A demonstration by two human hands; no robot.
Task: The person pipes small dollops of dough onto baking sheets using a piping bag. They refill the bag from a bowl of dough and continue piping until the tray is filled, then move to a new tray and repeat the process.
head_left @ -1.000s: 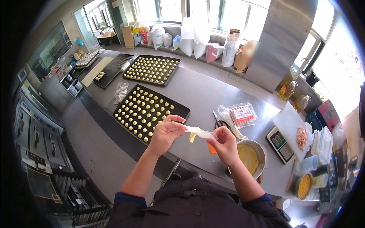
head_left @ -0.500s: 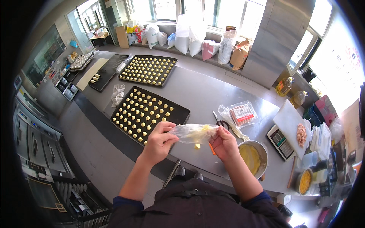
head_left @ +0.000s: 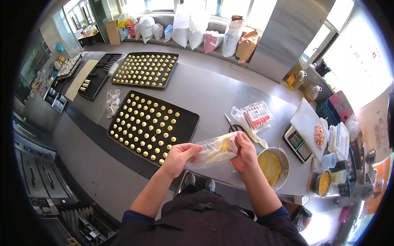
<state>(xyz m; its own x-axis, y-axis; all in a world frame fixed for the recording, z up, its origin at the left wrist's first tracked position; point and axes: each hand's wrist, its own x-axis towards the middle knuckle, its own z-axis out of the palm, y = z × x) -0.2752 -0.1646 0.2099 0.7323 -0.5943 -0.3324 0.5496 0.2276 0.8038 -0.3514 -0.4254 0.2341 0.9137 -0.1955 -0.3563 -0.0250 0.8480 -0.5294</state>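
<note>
A clear plastic piping bag with yellow batter smeared inside is stretched between my hands above the table's near edge. My left hand pinches one end between thumb and fingers. The other end is gripped by my right hand, beside the yellow smear. Left of the bag lies a black baking tray carrying rows of small piped yellow mounds. Just right of my right hand stands a metal pot with yellow batter in it. Scissors lie beyond the right hand, partly hidden.
A second tray of mounds sits farther back. A packet of sausages lies beyond the scissors. To the right are a scale, a white board bearing pinkish pieces, and a metal bowl with yellow-orange contents. Steel table edges run close to me.
The bag has been spread wider and tilted, its left end now lower. My left hand has moved slightly right and down. The whole view has shifted a little.
</note>
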